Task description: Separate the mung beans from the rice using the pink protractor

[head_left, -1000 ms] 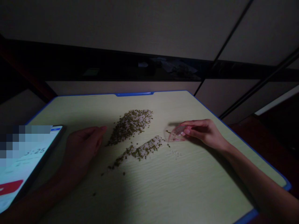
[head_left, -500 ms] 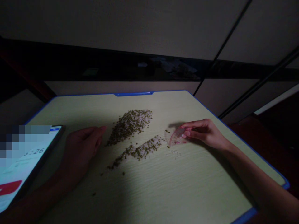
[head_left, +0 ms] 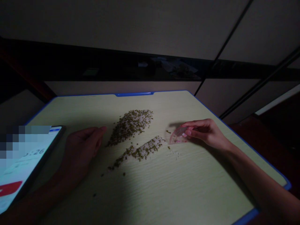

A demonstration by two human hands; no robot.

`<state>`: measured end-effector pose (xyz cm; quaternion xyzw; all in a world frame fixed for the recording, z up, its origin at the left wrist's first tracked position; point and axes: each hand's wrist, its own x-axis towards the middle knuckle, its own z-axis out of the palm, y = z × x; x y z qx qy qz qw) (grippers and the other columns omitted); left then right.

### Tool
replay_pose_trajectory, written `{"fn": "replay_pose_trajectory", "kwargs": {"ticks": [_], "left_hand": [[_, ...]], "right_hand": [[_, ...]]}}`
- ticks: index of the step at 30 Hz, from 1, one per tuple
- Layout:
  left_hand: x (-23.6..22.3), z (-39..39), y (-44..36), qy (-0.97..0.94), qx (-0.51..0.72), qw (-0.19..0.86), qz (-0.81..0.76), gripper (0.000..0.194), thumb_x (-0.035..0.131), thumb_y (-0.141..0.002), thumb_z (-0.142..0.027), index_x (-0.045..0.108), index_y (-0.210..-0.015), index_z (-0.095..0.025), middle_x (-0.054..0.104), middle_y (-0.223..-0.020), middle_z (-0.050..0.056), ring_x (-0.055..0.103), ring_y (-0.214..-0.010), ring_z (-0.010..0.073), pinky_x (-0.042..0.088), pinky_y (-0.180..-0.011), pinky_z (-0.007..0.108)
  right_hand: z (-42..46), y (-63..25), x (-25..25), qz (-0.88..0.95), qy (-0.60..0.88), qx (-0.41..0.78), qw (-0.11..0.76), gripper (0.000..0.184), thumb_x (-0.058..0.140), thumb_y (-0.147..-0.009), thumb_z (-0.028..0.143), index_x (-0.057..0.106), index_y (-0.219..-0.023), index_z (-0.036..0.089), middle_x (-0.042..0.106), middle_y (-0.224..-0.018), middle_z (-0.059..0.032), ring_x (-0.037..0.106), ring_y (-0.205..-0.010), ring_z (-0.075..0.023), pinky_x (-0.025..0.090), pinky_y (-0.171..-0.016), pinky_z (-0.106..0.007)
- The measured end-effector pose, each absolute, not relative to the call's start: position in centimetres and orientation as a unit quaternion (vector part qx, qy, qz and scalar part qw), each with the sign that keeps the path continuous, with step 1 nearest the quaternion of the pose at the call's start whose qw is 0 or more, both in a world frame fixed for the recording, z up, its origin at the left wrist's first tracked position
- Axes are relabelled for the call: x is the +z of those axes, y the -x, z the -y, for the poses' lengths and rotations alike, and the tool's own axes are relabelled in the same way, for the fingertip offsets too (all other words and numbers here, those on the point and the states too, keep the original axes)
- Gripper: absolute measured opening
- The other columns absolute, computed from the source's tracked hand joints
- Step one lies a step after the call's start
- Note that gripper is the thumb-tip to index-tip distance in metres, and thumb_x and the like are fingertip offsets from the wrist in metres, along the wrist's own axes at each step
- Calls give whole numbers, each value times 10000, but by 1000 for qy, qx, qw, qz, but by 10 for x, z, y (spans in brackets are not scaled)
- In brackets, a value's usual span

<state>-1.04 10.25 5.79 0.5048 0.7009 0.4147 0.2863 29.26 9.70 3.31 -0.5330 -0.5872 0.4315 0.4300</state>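
My right hand point(head_left: 206, 132) pinches a clear, pink-edged plastic protractor point(head_left: 177, 137) between thumb and fingers, low over the table's right half. Just left of its curved edge lies a narrow strip of mixed green beans and white rice grains point(head_left: 147, 148). Beyond that strip is a larger heap of the same mix point(head_left: 131, 125). My left hand point(head_left: 82, 150) rests in shadow left of the heap, fingers curled in and closed, with nothing showing in them. A few rice grains point(head_left: 174, 153) and a couple of green beans point(head_left: 168, 131) lie near the protractor.
The pale, blue-edged table point(head_left: 187, 181) carries everything. A lit phone or tablet point(head_left: 28, 159) stands at the left beside my forearm. Stray beans point(head_left: 94, 195) lie toward the front. Cabinet panels point(head_left: 131, 86) with a dark gap rise behind the table's far edge.
The protractor has shifted and tilted slightly in my right hand, its curved edge now a little farther right. My left hand and both piles look the same.
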Motion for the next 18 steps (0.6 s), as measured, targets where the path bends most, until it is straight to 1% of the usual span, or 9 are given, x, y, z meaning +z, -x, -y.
{"fn": "replay_pose_trajectory", "kwargs": {"ticks": [7, 10, 15, 18], "left_hand": [[60, -103, 8, -504, 414, 286, -702, 380, 479, -693, -304, 343, -356, -194, 299, -288, -76, 273, -315, 65, 219, -391, 216], [60, -103, 8, -494, 415, 287, -708, 382, 487, -692, -299, 353, -351, -195, 306, -285, -73, 280, -315, 69, 220, -390, 217], [67, -102, 6, -494, 405, 289, -713, 404, 478, -704, -269, 339, -333, -190, 300, -283, -69, 273, -317, 65, 226, -397, 208], [68, -102, 5, -496, 401, 284, -716, 398, 475, -705, -262, 339, -337, -190, 303, -287, -68, 275, -317, 65, 213, -391, 208]], "right_hand": [[-94, -291, 34, 582, 522, 476, 403, 212, 728, -622, 279, 749, -810, 184, 689, -615, -41, 557, -473, -112, 440, -438, -239], [-94, -291, 35, 576, 503, 503, 404, 177, 726, -624, 235, 749, -797, 205, 698, -623, -35, 581, -499, -116, 446, -443, -229], [-93, -288, 34, 555, 484, 540, 406, 173, 720, -611, 156, 750, -772, 214, 709, -623, -23, 614, -543, -116, 463, -492, -218], [-93, -285, 34, 561, 498, 522, 405, 181, 715, -618, 176, 749, -793, 205, 702, -599, -23, 575, -484, -99, 425, -443, -206]]}}
